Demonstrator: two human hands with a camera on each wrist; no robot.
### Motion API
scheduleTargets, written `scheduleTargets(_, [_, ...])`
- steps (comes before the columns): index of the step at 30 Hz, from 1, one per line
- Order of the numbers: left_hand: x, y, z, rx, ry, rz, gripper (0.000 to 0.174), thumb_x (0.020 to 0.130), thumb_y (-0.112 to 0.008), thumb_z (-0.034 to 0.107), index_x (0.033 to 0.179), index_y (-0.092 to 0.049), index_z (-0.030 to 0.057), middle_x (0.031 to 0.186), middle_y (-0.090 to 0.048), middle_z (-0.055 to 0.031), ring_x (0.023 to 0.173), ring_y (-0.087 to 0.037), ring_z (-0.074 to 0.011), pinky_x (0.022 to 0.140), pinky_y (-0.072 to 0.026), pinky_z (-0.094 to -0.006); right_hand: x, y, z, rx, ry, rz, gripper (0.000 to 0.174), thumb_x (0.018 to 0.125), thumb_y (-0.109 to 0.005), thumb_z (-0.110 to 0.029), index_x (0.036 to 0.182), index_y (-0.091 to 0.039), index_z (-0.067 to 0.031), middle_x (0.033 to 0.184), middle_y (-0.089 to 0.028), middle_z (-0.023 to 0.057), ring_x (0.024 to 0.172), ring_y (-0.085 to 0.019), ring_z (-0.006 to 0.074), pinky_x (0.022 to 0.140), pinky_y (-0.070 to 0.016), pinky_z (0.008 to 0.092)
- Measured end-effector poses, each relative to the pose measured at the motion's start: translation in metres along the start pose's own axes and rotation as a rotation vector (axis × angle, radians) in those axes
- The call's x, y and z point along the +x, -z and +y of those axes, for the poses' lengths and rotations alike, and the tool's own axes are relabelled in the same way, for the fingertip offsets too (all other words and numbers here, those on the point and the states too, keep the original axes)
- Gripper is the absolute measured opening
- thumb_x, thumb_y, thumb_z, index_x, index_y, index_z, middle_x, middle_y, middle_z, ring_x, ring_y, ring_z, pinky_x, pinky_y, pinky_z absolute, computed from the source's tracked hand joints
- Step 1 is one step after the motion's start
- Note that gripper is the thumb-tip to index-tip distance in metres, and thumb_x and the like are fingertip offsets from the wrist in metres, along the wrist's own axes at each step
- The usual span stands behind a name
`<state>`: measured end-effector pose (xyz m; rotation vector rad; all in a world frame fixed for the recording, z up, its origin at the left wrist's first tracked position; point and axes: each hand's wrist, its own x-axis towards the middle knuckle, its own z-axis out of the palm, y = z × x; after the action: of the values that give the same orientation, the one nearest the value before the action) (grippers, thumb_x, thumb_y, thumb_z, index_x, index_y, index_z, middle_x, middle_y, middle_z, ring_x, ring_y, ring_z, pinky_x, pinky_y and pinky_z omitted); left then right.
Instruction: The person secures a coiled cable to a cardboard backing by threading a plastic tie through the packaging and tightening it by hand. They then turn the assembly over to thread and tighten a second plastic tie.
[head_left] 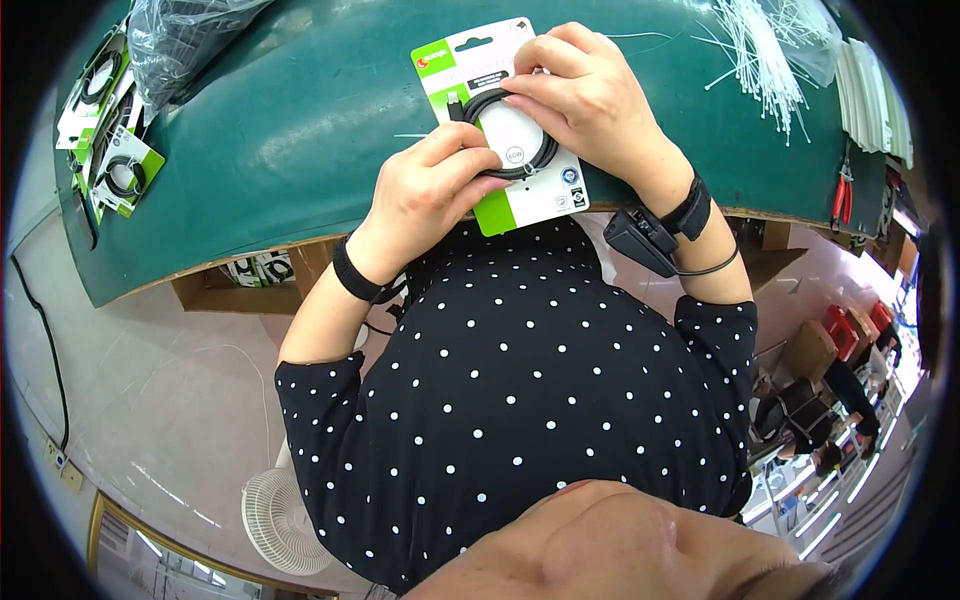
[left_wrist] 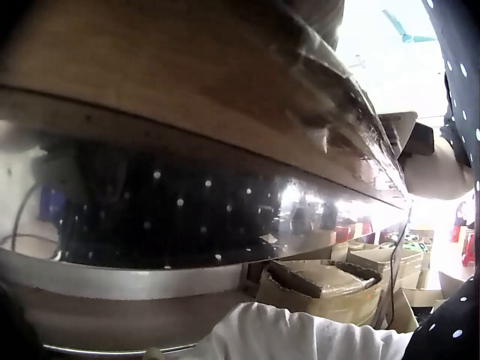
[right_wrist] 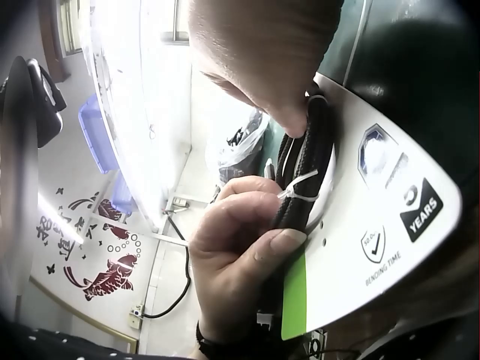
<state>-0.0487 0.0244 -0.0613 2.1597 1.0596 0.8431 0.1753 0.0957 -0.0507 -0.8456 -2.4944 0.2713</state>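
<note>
A coiled black cable (head_left: 549, 152) lies against a white and green retail card (head_left: 548, 203), over the green tabletop's near edge. My left hand (head_left: 425, 185) pinches the coil's lower left side, thumb toward the card. On the upper right, my right hand (head_left: 595, 105) holds the coil between thumb and fingers. In the right wrist view, a thin white cable tie (right_wrist: 300, 187) loops round the cable (right_wrist: 321, 146) near the fingertips of my left hand (right_wrist: 236, 251). My right hand (right_wrist: 262, 52) is at the coil's upper part there. The left wrist view shows neither hand's grip.
Several carded cables (head_left: 130, 172) lie at the table's left, beside a grey plastic bag (head_left: 185, 50). Loose white cable ties (head_left: 755, 65) spread at the far right, near stacked white strips (head_left: 870, 100) and red-handled pliers (head_left: 843, 195). A white fan (head_left: 283, 520) stands on the floor.
</note>
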Motion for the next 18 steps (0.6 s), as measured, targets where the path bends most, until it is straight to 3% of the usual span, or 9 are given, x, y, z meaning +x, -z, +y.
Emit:
scheduleTargets(3, [-0.001, -0.001, 0.001, 0.018, 0.008, 0.011, 0.023, 0.075, -0.081, 0.012, 0.094, -0.069, 0.0069, 0.095, -0.063, -0.0042, 0.075, -0.067, -0.0241, 0.063, -0.0554, -0.0345, -0.004, -0.005, -0.004, 0.03, -0.072, 0.102, 0.02, 0.078, -0.079, -0.014, 0.096, -0.073, -0.0081, 0.099, -0.065, 0.0011, 0.094, -0.061, 0.0234, 0.083, -0.0491, 0.037])
scheduleTargets(12, [-0.007, -0.003, 0.002, 0.026, -0.005, 0.015, 0.026, 0.072, -0.082, 0.004, 0.096, -0.072, 0.0046, 0.097, -0.065, -0.0058, 0.078, -0.066, -0.0209, 0.063, -0.0537, -0.0316, -0.005, -0.01, -0.005, 0.013, -0.029, 0.114, 0.022, 0.078, -0.078, -0.014, 0.098, -0.073, -0.0085, 0.1, -0.065, 0.0017, 0.096, -0.061, 0.0256, 0.086, -0.0488, 0.0388])
scheduleTargets(16, [-0.009, -0.002, 0.002, -0.014, -0.032, 0.093, 0.028, 0.073, -0.08, 0.0, 0.1, -0.073, 0.0037, 0.101, -0.066, -0.0088, 0.082, -0.067, -0.0225, 0.065, -0.0545, -0.0306, -0.006, -0.01, -0.006, 0.025, -0.059, 0.102, 0.023, 0.077, -0.079, -0.013, 0.099, -0.073, -0.0081, 0.1, -0.066, 0.0023, 0.096, -0.061, 0.0255, 0.085, -0.0487, 0.0387])
scheduleTargets(18, [-0.011, 0.007, -0.001, -0.035, 0.033, 0.231, 0.029, 0.076, -0.076, -0.004, 0.104, -0.073, 0.0029, 0.107, -0.067, -0.0115, 0.085, -0.067, -0.0237, 0.067, -0.0552, -0.0307, -0.005, -0.01, -0.009, 0.037, -0.099, 0.135, 0.023, 0.077, -0.079, -0.013, 0.098, -0.072, -0.0079, 0.1, -0.066, 0.0028, 0.096, -0.061, 0.0252, 0.085, -0.0485, 0.0387])
